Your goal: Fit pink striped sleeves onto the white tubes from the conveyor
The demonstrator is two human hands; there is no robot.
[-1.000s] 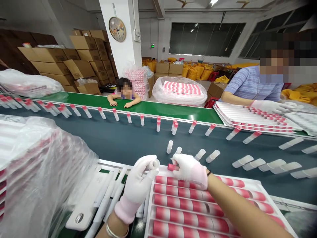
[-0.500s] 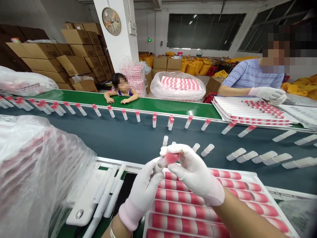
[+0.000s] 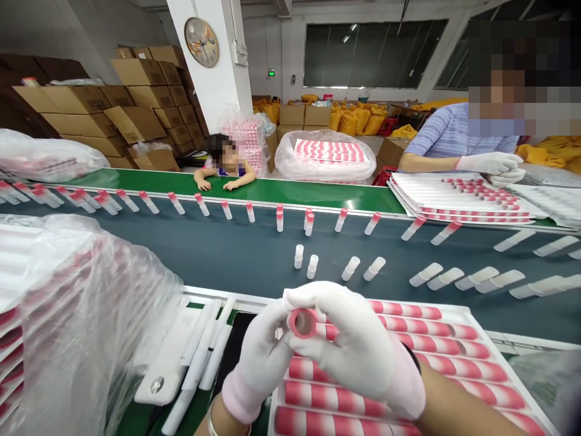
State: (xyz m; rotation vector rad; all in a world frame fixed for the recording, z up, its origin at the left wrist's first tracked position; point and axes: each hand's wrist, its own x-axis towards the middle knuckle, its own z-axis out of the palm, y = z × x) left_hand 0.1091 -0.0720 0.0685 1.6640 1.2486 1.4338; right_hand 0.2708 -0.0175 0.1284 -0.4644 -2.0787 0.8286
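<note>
A short hollow pink tube (image 3: 302,323) is held between my two white-gloved hands, its round open end facing me. My right hand (image 3: 358,342) curls over and around it with thumb and fingers closed. From the other side, my left hand (image 3: 262,357) closes its fingertips on the tube; part of that grip is hidden. Below them lies a white ribbed tray (image 3: 469,316) filled with rows of pink-and-white tubes (image 3: 436,339). Beyond my hands, whitish tubes (image 3: 351,268) and pink-topped tubes (image 3: 341,219) stand on the dark conveyor belt (image 3: 227,254).
Plastic-wrapped trays (image 3: 91,315) stand at left, near white rods (image 3: 200,345) and a white device (image 3: 166,363). Across the belt, a gloved person (image 3: 454,133) works over stacked trays (image 3: 426,194). A child (image 3: 227,169) leans on the green ledge (image 3: 290,191).
My hands have come down and nearer, turning the tube so its open end now faces me. Standing tubes behind them show more fully. The co-worker's hands have shifted slightly.
</note>
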